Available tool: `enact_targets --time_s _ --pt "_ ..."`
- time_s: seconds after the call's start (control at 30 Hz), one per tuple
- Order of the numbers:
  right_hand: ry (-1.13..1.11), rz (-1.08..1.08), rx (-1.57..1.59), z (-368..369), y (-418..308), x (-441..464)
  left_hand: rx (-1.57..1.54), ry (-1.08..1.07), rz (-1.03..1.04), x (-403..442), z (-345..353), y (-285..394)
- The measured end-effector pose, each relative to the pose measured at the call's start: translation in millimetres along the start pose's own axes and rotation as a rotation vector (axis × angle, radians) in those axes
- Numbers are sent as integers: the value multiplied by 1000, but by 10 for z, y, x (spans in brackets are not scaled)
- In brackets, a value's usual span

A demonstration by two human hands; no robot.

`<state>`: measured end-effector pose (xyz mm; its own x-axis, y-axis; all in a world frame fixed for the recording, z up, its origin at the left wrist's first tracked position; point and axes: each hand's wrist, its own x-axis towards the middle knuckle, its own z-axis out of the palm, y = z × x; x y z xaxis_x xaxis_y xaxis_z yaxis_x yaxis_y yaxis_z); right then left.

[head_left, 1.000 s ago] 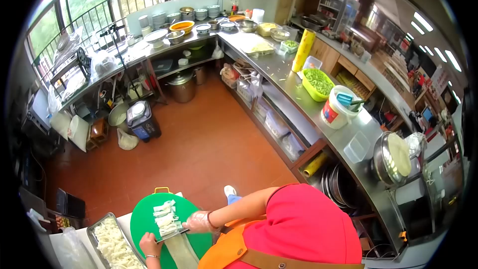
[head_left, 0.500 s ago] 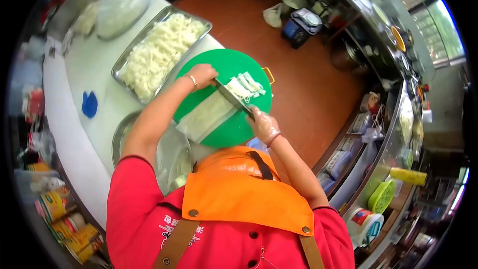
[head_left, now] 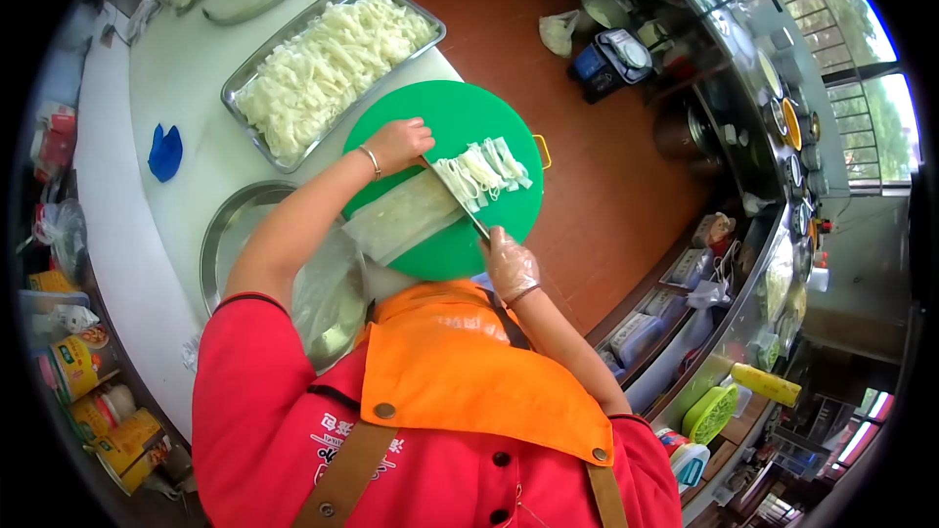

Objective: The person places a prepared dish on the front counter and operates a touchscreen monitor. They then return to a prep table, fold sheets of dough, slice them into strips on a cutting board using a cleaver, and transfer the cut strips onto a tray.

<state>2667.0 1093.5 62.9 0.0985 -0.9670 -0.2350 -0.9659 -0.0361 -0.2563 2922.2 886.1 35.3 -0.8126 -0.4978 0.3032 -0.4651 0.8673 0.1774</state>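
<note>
A long knife (head_left: 454, 195) lies diagonally across a pale, flat noodle sheet (head_left: 409, 217) on the round green cutting board (head_left: 514, 210). My left hand (head_left: 399, 145) is closed on the blade's far end. Nearer to me, my right hand (head_left: 511, 264), in a clear plastic glove, grips the handle. To the right of the blade is a loose heap of cut white noodle strips (head_left: 485, 170). The uncut part of the sheet extends left of the blade, toward my body.
A metal tray (head_left: 233, 88) heaped with noodle strips (head_left: 337, 64) stands behind the board. A round metal pan (head_left: 217, 225) is beneath my left forearm. A blue object (head_left: 165, 153) rests on the white table (head_left: 186, 68). Crowded shelves and a counter line the right side.
The view has shifted slightly. The cut strips right of the blade look looser and more spread out. Both hands stay on the knife, which now shows a thinner edge.
</note>
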Motion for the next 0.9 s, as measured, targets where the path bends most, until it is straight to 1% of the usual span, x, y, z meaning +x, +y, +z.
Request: enact_targets --time_s 0.07,0.13,0.23,0.37,0.47,0.57,0.6,0.67,0.7,0.73,0.77,0.83,0.9 --pt "14 -13 33 2 -24 10 18 -1 -7 -37 16 -81" --pt "52 -51 84 -144 -38 34 20 -8 -10 -38 -115 -17" --pt "-3 -29 2 -425 -102 -156 3 -34 -17 -37 -263 139" --pt "-21 1 48 36 16 -76 -47 -74 -25 -78 -78 126" --pt "-35 -11 83 -179 -70 -93 -59 -130 -65 2 -165 10" --pt "-29 -13 110 -346 -150 -197 -12 -53 -40 -46 -351 207" --pt "-27 -4 123 -352 -169 -250 -23 -69 -47 -77 -289 205" --pt "-54 15 133 -40 -90 -169 -43 -103 -62 -177 -111 171" --pt "-68 25 138 -21 -125 -114 -49 -116 -60 -173 -125 152" --pt "-43 -29 94 -64 -95 -51 -54 -129 -58 -157 -148 111" --pt "-55 -10 106 -109 -85 -112 -60 -142 -56 -151 -164 90" --pt "-81 27 129 -340 -203 -269 -42 -99 -43 -190 -339 272" --pt "-85 20 136 -203 -174 -309 -41 -77 -36 -237 -328 334"
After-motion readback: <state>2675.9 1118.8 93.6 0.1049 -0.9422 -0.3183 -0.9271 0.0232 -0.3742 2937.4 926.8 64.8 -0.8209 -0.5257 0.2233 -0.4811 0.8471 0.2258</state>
